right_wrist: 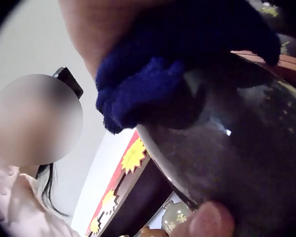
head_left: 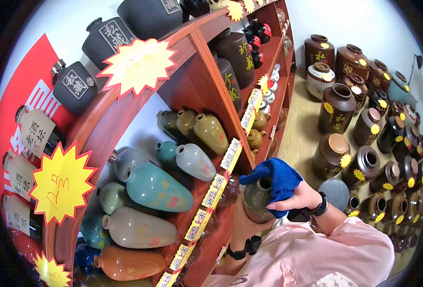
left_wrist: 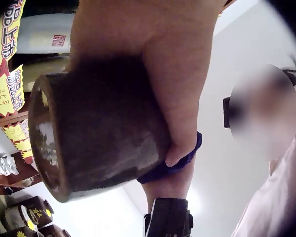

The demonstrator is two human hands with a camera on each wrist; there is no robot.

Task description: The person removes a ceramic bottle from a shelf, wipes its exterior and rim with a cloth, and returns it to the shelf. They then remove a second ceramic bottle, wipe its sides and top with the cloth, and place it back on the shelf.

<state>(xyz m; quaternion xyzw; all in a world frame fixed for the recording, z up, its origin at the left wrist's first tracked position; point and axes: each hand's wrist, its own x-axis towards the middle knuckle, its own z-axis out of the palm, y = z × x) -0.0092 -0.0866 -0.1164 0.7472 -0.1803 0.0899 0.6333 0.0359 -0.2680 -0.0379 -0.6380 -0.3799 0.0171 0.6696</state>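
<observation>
A dark glazed jar [head_left: 255, 203] is held in front of the body, its round mouth showing at the top in the head view. My left hand [head_left: 240, 221] grips it from the side; in the left wrist view the thumb lies along the dark jar wall and the flat base [left_wrist: 47, 138] faces left. A blue cloth [head_left: 282, 178] is bunched in my right hand [head_left: 301, 198], which holds it against the jar's shoulder near the mouth. The right wrist view shows the cloth [right_wrist: 143, 91] on the glossy jar surface [right_wrist: 246, 153], with the left thumb [right_wrist: 212, 220] at the bottom.
Left of the hands, a red-brown wooden shelf [head_left: 216, 71] holds several glazed bottles, including a teal one [head_left: 159, 186]. Yellow price labels [head_left: 195, 225] line its edge. Many brown jars [head_left: 337, 107] stand on the floor to the right, near a grey round stool top [head_left: 334, 192].
</observation>
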